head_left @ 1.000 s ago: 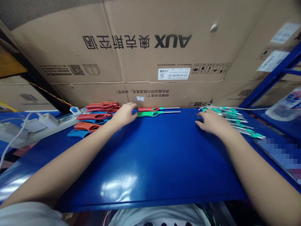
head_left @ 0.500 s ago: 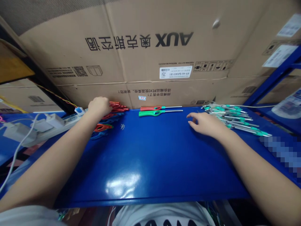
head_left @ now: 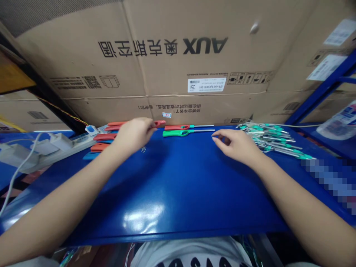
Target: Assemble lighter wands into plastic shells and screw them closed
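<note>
My left hand (head_left: pixel 136 135) is closed around a red lighter handle (head_left: pixel 159 123), whose end pokes out past the fingers above the table. Behind that wrist lie several red handles (head_left: pixel 103 137) and blue handles (head_left: pixel 90 155), partly covered by my arm. Near the cardboard two assembled stick lighters lie side by side, a red lighter (head_left: pixel 176 127) and a green lighter (head_left: pixel 176 133), metal tubes pointing right. My right hand (head_left: pixel 232 142) hovers by the tube tips, thumb and forefinger slightly apart with nothing visible between them. Close on its right is a pile of metal tubes with green collars (head_left: pixel 275 135).
A large cardboard box (head_left: pixel 167 74) stands along the back of the blue table (head_left: pixel 178 185). On the left is a white power strip (head_left: pixel 80 142) with plugs and cables. Blue shelf posts (head_left: pixel 319 89) rise at the right, beside a clear plastic container (head_left: pixel 338 122).
My left hand has moved right from the handle pile, bringing a red lighter handle with it. My right hand has shifted slightly left towards the tube tips.
</note>
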`<state>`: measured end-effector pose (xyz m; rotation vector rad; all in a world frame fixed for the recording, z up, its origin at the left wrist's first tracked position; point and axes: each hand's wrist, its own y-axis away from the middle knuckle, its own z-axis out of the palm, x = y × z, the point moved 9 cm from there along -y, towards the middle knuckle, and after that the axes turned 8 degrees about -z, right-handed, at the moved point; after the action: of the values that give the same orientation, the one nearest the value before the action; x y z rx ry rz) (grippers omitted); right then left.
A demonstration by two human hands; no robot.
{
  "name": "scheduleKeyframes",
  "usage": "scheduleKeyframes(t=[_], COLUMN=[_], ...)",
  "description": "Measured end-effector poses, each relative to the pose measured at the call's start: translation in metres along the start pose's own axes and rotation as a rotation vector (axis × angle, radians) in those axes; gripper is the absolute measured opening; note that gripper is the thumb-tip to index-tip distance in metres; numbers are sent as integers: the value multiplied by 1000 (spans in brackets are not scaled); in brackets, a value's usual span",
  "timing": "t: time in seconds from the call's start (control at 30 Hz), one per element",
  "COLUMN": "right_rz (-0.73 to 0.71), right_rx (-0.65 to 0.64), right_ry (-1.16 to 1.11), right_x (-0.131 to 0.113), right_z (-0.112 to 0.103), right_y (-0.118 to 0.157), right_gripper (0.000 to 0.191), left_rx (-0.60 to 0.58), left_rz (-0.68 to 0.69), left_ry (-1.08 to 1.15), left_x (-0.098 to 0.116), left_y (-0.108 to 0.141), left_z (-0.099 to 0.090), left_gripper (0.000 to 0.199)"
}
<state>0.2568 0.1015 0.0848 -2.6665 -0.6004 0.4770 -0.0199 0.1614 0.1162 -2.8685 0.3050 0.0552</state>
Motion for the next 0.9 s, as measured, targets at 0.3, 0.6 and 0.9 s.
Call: scheduleKeyframes(t=[0.3,0.6,0.9], right_rz=[-406,-348,-272], right_rx=[-343,-533,-518], right_ry=[-400,-253,-76], right_x=[-74,-51,-33], right_z=[42,59,52], right_y=[18,23,21], right_gripper=[22,9,10], left_rx=[-138,-128,-171], left_rz=[609,546,365], left_ry=[251,559,709], left_x=[132,107,75], left_y=[93,85,68], left_z=[39,39,76], left_gripper=[17,39,48])
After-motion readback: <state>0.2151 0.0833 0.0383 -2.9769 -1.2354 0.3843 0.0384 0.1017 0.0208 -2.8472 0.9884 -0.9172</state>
